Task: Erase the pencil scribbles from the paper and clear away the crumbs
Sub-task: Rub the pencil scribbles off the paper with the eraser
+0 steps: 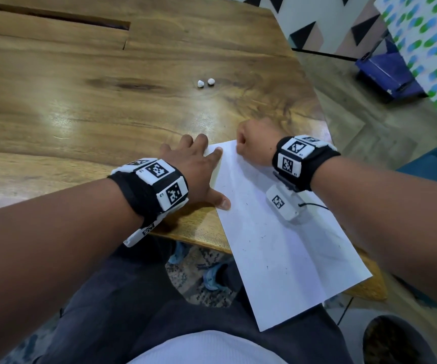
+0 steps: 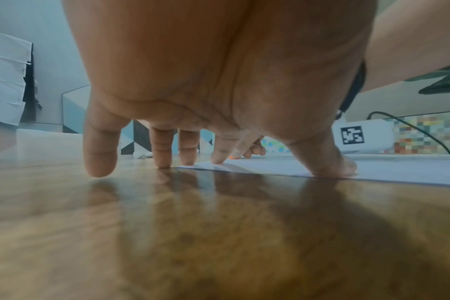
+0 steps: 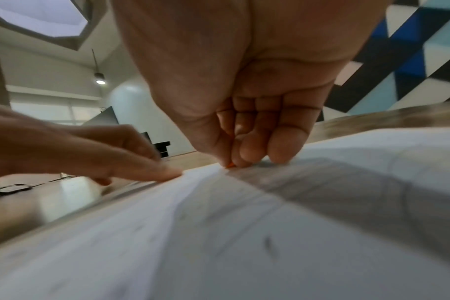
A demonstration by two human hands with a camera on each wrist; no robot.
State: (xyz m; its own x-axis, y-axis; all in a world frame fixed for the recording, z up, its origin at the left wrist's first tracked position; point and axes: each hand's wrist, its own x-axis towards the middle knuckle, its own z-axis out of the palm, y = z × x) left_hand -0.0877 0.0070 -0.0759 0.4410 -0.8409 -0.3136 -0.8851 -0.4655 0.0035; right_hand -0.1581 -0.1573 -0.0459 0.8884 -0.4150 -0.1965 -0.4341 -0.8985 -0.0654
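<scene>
A white sheet of paper lies askew on the wooden table, its near end hanging over the front edge. Small dark eraser crumbs are scattered across it. My left hand lies flat with spread fingers, forefinger and thumb pressing the paper's left edge. My right hand is curled at the sheet's far corner, pinching a small orange eraser whose tip touches the paper. Most of the eraser is hidden by the fingers.
Two small white crumpled balls sit farther back on the table. A long slot cuts the tabletop at the far left. The table's right edge runs close to my right hand; a blue bin stands on the floor beyond.
</scene>
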